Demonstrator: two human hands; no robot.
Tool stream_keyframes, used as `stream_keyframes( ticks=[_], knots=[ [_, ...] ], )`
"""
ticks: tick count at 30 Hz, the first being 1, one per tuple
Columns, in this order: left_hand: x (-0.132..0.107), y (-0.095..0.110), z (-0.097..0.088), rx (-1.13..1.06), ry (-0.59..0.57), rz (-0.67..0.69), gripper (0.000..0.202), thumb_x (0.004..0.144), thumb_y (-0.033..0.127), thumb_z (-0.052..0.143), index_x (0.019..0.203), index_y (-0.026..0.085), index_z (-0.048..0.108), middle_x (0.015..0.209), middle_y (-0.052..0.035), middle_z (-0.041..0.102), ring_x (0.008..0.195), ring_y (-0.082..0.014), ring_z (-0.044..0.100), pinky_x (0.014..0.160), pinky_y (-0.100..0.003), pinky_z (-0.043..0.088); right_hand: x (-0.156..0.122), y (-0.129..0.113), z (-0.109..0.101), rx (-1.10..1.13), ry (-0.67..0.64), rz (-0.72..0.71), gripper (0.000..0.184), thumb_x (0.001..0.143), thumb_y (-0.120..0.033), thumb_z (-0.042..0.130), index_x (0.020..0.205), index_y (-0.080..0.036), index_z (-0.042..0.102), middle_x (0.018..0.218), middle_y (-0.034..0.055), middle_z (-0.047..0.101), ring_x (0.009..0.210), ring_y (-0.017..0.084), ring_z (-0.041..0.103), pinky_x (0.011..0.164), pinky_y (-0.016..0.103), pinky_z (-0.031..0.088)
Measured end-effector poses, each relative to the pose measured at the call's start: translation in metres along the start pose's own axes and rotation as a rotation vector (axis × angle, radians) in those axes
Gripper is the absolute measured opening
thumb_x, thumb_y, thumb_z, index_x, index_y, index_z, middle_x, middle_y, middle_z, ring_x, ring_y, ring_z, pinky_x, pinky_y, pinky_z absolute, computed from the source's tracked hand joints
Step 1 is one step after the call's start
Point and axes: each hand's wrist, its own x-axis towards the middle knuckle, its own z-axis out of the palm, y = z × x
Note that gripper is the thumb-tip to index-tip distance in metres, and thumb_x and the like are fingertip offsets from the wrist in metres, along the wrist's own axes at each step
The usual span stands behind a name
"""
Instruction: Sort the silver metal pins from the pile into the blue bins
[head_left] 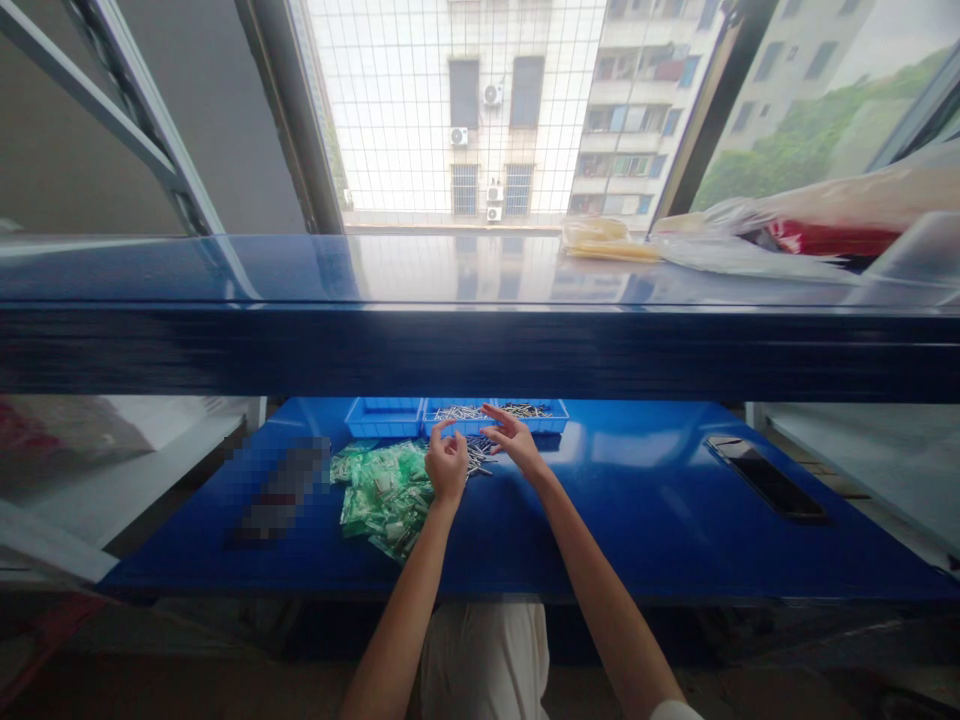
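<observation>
My left hand [448, 462] hovers over the blue table [637, 520], fingers curled with thumb and forefinger near each other; what they pinch, if anything, is too small to make out. My right hand [511, 437] sits just to its right, fingers spread over a small pile of metal pins [480, 455]. Left of my left hand lies a heap of small green plastic bags [379, 490]. Behind the hands stand three blue trays [382, 417], two holding metal pins [525, 410].
A blue shelf beam [480, 350] crosses the view above the hands. A dark phone [765, 478] lies at the table's right. A blurred object [281, 490] lies left of the bags. Plastic-wrapped goods [787, 235] rest on the upper shelf by the window.
</observation>
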Motion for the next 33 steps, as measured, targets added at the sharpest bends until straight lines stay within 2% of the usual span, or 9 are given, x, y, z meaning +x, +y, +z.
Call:
stream_keyframes(
  ticks=[3, 5, 7, 10, 13, 16, 24, 29, 33],
  knots=[
    [0.000, 0.000, -0.001, 0.002, -0.009, 0.005, 0.025, 0.079, 0.030, 0.044, 0.098, 0.018, 0.054, 0.046, 0.0068, 0.049, 0.039, -0.0088, 0.045, 0.046, -0.020, 0.034, -0.001, 0.002, -0.008, -0.276, 0.103, 0.014, 0.034, 0.067, -0.040, 0.060, 0.095, -0.021, 0.067, 0.095, 0.0063, 0.067, 0.071, 0.019, 0.061, 0.051, 0.025, 0.045],
    [0.000, 0.000, -0.001, 0.012, 0.010, 0.006, 0.025, 0.079, 0.030, 0.044, 0.097, 0.017, 0.055, 0.046, 0.0068, 0.049, 0.038, -0.0086, 0.044, 0.045, -0.020, 0.033, -0.003, 0.004, -0.014, -0.491, 0.170, 0.007, 0.025, 0.067, -0.041, 0.061, 0.079, -0.022, 0.071, 0.079, 0.0044, 0.069, 0.072, 0.020, 0.061, 0.058, 0.028, 0.044],
    [0.001, 0.000, -0.001, 0.025, 0.050, 0.003, 0.023, 0.079, 0.029, 0.043, 0.095, 0.017, 0.056, 0.045, 0.0068, 0.048, 0.038, -0.0082, 0.043, 0.044, -0.019, 0.031, -0.005, 0.005, -0.019, -0.668, 0.181, 0.007, 0.020, 0.065, -0.042, 0.063, 0.070, -0.025, 0.071, 0.074, 0.0024, 0.069, 0.076, 0.022, 0.061, 0.061, 0.028, 0.042],
    [0.001, 0.000, -0.002, 0.017, 0.101, -0.019, 0.022, 0.079, 0.027, 0.042, 0.093, 0.017, 0.055, 0.046, 0.0062, 0.049, 0.037, -0.0077, 0.041, 0.044, -0.019, 0.030, -0.008, 0.006, -0.022, -0.837, 0.151, 0.060, 0.020, 0.060, -0.044, 0.066, 0.069, -0.026, 0.071, 0.070, 0.0018, 0.068, 0.073, 0.022, 0.061, 0.059, 0.028, 0.038],
    [0.002, -0.001, -0.002, -0.023, 0.108, -0.049, 0.020, 0.079, 0.026, 0.042, 0.092, 0.018, 0.054, 0.048, 0.0053, 0.051, 0.037, -0.0079, 0.042, 0.043, -0.019, 0.030, -0.009, 0.009, -0.021, -0.910, 0.113, 0.118, 0.024, 0.057, -0.042, 0.068, 0.075, -0.026, 0.072, 0.068, 0.0010, 0.067, 0.066, 0.020, 0.060, 0.057, 0.027, 0.036],
    [0.003, -0.001, -0.002, -0.064, 0.101, -0.073, 0.020, 0.079, 0.026, 0.042, 0.092, 0.018, 0.054, 0.048, 0.0052, 0.051, 0.037, -0.0083, 0.042, 0.043, -0.020, 0.031, -0.010, 0.011, -0.020, -0.903, 0.076, 0.132, 0.023, 0.058, -0.039, 0.067, 0.078, -0.027, 0.072, 0.067, -0.0001, 0.067, 0.065, 0.019, 0.060, 0.057, 0.027, 0.035],
    [0.002, 0.000, -0.002, -0.143, 0.053, -0.083, 0.026, 0.082, 0.030, 0.040, 0.098, 0.016, 0.055, 0.045, 0.0063, 0.047, 0.036, -0.0084, 0.043, 0.041, -0.020, 0.033, -0.009, 0.011, -0.017, -0.749, 0.039, 0.051, 0.011, 0.060, -0.035, 0.067, 0.065, -0.026, 0.071, 0.071, 0.0011, 0.069, 0.072, 0.021, 0.060, 0.059, 0.027, 0.037],
    [0.000, 0.006, -0.005, -0.156, -0.057, -0.030, 0.042, 0.083, 0.043, 0.041, 0.114, 0.017, 0.052, 0.040, 0.0079, 0.044, 0.034, -0.0084, 0.042, 0.043, -0.020, 0.036, -0.003, 0.009, -0.014, -0.522, 0.064, 0.004, 0.023, 0.061, -0.042, 0.066, 0.068, -0.020, 0.070, 0.070, 0.0042, 0.067, 0.069, 0.019, 0.060, 0.059, 0.027, 0.040],
    [0.000, 0.003, -0.003, -0.124, -0.183, 0.011, 0.042, 0.080, 0.046, 0.046, 0.107, 0.017, 0.059, 0.038, 0.0069, 0.046, 0.034, -0.0087, 0.044, 0.044, -0.020, 0.037, 0.001, 0.004, -0.010, -0.267, 0.100, -0.016, 0.030, 0.063, -0.044, 0.065, 0.073, -0.016, 0.069, 0.077, 0.0063, 0.067, 0.071, 0.017, 0.059, 0.061, 0.026, 0.042]
  ],
)
